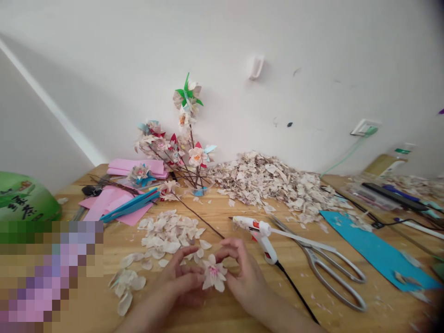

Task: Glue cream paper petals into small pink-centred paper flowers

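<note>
A handmade flower [218, 283] with pale petals and a pink centre sits between my two hands, facing up. My left hand [182, 280] pinches its left edge with thumb and fingers. From the other side, my right hand [241, 273] has curled fingers at the flower's right edge; their tips are partly hidden behind it. A thin twig [197, 215] with a flower at its far end runs down to just above my right fingers. Loose pale petals [169, 233] lie beyond my left hand, and a small petal cluster [127, 286] lies to its left.
A white glue gun [255, 226] and large scissors [321, 261] lie to the right, beside a blue sheet [373, 245]. Flowering branches [197, 157] stand against the wall near a dried petal heap [267, 178]. Pink paper [137, 166] and a green bag [26, 199] are left.
</note>
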A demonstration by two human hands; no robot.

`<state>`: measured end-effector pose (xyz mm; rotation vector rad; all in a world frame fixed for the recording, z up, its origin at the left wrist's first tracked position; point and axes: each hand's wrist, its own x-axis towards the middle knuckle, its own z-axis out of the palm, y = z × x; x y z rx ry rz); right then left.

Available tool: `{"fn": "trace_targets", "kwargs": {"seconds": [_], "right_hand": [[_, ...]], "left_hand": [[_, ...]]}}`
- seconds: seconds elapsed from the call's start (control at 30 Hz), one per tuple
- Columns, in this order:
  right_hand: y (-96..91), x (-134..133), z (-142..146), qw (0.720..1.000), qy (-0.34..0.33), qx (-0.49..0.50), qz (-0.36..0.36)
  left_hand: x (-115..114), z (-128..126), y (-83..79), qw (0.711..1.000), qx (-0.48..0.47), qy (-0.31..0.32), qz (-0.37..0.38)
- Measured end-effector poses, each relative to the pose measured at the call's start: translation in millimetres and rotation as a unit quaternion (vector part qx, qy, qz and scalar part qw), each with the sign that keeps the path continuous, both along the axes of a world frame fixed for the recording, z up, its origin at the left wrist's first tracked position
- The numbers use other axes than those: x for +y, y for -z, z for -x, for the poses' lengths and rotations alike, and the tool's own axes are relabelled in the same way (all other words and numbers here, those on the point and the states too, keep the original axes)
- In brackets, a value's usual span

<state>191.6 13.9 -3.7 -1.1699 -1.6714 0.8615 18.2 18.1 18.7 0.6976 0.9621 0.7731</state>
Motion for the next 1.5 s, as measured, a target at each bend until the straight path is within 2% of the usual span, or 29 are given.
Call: {"fn": "trace_targets", "kwargs": {"seconds": [0.2,0.3,0.4,0.47,0.53,0.73,0.9,1.07,1.27,1.5], "right_hand": [[-0.2,-1,0,0.999,-0.017,-0.030,-0.010],[1.8,2,-2,0.996,-0.049,-0.073,0.000],[4.6,5,-4,0.990,-0.080,-0.118,0.021],[4.9,7,-5,0.985,-0.092,-0.145,0.022],[3.4,8,-6,0.979,-0.107,-0.171,0.011],[-6.5,7,-8,0.972,-0.157,-0.177,0.009],[-15.1,5,-11,0.964,-0.176,-0.198,0.009],[-17.2,4,-13,0.960,-0.193,-0.200,0.014],[-16.6,8,-14,0.968,-0.196,-0.144,0.066],[-16.7,10,-16,0.967,-0.201,-0.119,0.100]], "left_hand": [[0,-1,-1.5,0.999,0.003,-0.036,-0.005],[5,5,-7.6,0.992,0.046,-0.114,-0.035],[15,19,-17.8,0.976,0.064,-0.183,-0.099],[21,29,-23.2,0.960,0.077,-0.240,-0.121],[26,37,-25.4,0.950,0.078,-0.270,-0.135],[28,46,-24.9,0.946,0.076,-0.267,-0.166],[30,55,-29.2,0.929,0.047,-0.302,-0.210],[35,67,-33.3,0.925,0.036,-0.327,-0.189],[40,86,-39.5,0.924,0.014,-0.336,-0.183],[45,99,-41.1,0.932,0.030,-0.316,-0.175]]}}
